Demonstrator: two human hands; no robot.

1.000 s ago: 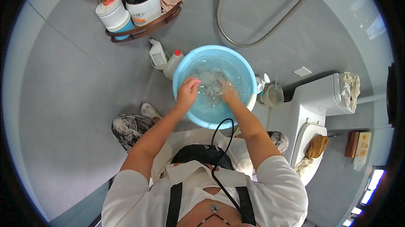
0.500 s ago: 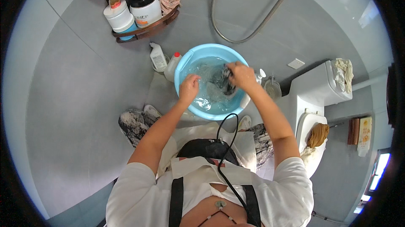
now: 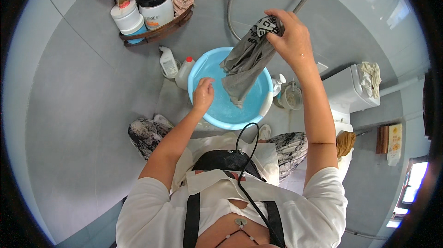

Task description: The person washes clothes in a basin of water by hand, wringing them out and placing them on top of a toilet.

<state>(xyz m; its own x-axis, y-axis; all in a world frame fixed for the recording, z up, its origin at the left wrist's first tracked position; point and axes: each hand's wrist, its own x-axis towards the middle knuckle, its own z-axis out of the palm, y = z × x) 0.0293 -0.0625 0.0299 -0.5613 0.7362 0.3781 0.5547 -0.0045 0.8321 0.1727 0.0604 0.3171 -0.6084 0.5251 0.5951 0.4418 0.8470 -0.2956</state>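
Observation:
A wet grey garment (image 3: 247, 61) with a dark lettered band hangs at a slant over the light blue basin (image 3: 197, 59). My right hand (image 3: 293, 38) is closed on its banded upper end, fingers and thumb pinching the fabric. The lower end dangles above the water (image 3: 230, 109) in the basin. By the basin's left rim is my left hand (image 3: 203, 95), its fingers curled in and nothing visible in them. What the garment is exactly cannot be made out from its folds.
Left of the basin stand a white bottle (image 3: 169, 62) and a red-capped jug (image 3: 184, 73). A pump bottle (image 3: 278, 84) and a clear container (image 3: 292, 97) are on its right. Above hang a shower hose (image 3: 230, 3) and a corner shelf (image 3: 159, 32) with tubs. A toilet (image 3: 353, 89) stands at right.
My right hand has lifted the garment out of the water, up and to the right, where it now hangs unfolded. The left hand has barely moved. The water looks calmer.

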